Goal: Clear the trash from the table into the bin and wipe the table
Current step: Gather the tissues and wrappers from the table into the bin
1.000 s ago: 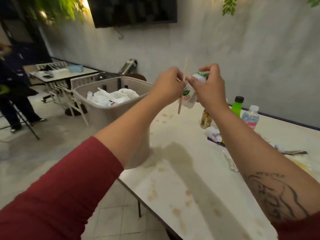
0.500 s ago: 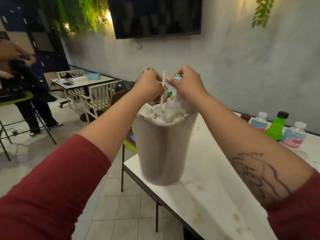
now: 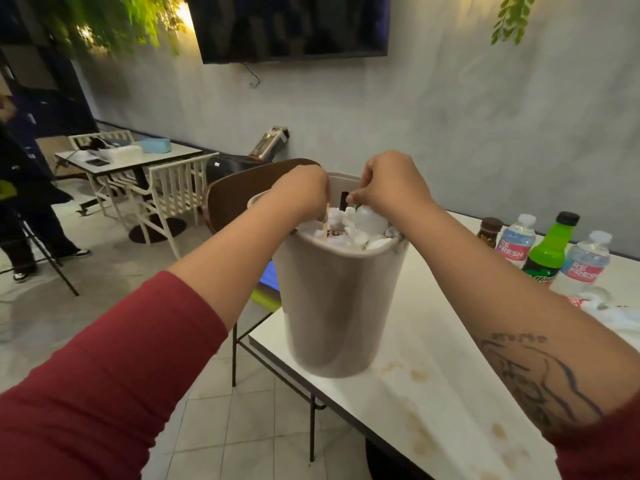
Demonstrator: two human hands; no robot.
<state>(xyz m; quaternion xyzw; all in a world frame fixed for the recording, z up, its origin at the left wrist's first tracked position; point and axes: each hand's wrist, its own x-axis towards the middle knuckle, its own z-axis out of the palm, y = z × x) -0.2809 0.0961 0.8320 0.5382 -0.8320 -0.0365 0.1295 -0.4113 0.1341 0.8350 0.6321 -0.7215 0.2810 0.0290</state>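
The left hand (image 3: 301, 194) is curled tight around a thin wooden stick (image 3: 325, 221). The stick points down into the bin (image 3: 332, 306). The right hand (image 3: 388, 183) is just to the right of it. Its fingers pinch the top of a little white cup (image 3: 370, 220) with a bit of green on it. The cup sits right on top of the pile in the bin. Both hands are over the mouth of the bin, close together but not touching.

The bin is tan and full to the top with crumpled white paper (image 3: 337, 216). It stands on the near left corner of the white table (image 3: 433, 393). The table top has brown stains on it, near the bin and closer to us.

On the far right part of the table stand a brown jar (image 3: 490, 230), two water bottles (image 3: 516, 240) and a green bottle (image 3: 550, 251) between them. A crumpled white wrapper (image 3: 616, 313) lies nearer than the bottles.

Behind the bin is a brown chair (image 3: 242, 192). Far off on the left there is another table (image 3: 131, 157) with white chairs.
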